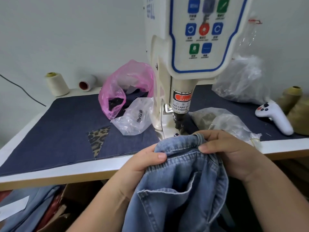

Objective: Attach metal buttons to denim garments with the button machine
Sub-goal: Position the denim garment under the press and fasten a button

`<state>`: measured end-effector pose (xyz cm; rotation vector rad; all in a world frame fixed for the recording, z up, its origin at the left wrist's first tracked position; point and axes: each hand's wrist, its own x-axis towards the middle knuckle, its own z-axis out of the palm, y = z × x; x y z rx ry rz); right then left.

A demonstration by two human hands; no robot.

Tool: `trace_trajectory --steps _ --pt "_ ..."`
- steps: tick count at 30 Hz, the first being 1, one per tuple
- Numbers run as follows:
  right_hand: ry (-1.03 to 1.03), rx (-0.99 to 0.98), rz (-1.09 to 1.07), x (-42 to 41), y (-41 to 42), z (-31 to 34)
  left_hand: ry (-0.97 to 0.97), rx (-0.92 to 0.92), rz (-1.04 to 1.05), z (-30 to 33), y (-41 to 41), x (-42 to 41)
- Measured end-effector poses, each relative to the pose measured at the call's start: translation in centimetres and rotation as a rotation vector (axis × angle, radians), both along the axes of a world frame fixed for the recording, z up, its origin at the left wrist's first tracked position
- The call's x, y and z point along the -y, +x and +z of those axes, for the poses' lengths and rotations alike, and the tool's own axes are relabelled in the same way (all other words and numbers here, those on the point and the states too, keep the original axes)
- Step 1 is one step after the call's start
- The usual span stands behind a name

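Observation:
A light blue denim garment [180, 181] hangs off the table's front edge, its waistband bunched just in front of the button machine [180, 77]. My left hand [142, 163] grips the waistband's left side, thumb on top. My right hand [227, 151] pinches the waistband's right side, fingers curled over the fold. The machine's black punch head [178, 119] stands just beyond the fabric, above the white base with a small dark die [176, 134]. No button is plainly visible on the denim.
A dark denim mat [66, 131] covers the table. Left of the machine lie a pink plastic bag [117, 91], a clear bag with metal parts [135, 118] and a leopard-print scrap [98, 138]. Clear bags [240, 81], a white controller [274, 116] and thread cones [56, 84] stand around.

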<state>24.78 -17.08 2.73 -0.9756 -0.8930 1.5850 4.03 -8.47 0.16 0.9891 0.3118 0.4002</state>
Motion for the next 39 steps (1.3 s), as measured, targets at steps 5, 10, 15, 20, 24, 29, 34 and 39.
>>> trace_trajectory --steps 5,10,15,20,24,29,34,39 --pt "-0.052 0.134 -0.012 -1.0 1.1 -1.5 -0.252 -0.03 0.119 -0.7 1.0 0.2" --pt "0.009 0.179 0.316 0.5 0.1 -3.9 -0.393 -0.077 0.227 0.5 2.1 -0.7" --pt "0.046 0.18 0.009 1.1 -1.5 -4.9 -0.419 -0.077 0.164 0.4 2.0 -1.6" --pt "0.053 -0.19 -0.27 -1.3 -0.8 -3.4 -0.129 -0.183 0.025 1.0 0.9 -3.2" --pt "-0.015 -0.313 -0.295 -3.5 -1.0 -2.3 0.321 -0.418 0.093 1.1 0.7 -3.4" --pt "-0.099 -0.179 -0.439 -4.8 -0.8 -2.5 0.801 -0.685 0.119 0.7 1.2 -2.1" --pt "-0.094 0.04 -0.485 -5.8 -0.3 -2.0 0.402 -0.481 0.152 0.1 0.7 -3.9" --pt "-0.074 0.368 -0.587 -6.7 0.6 -2.2 -0.003 -0.333 0.102 -0.6 0.4 -5.8"
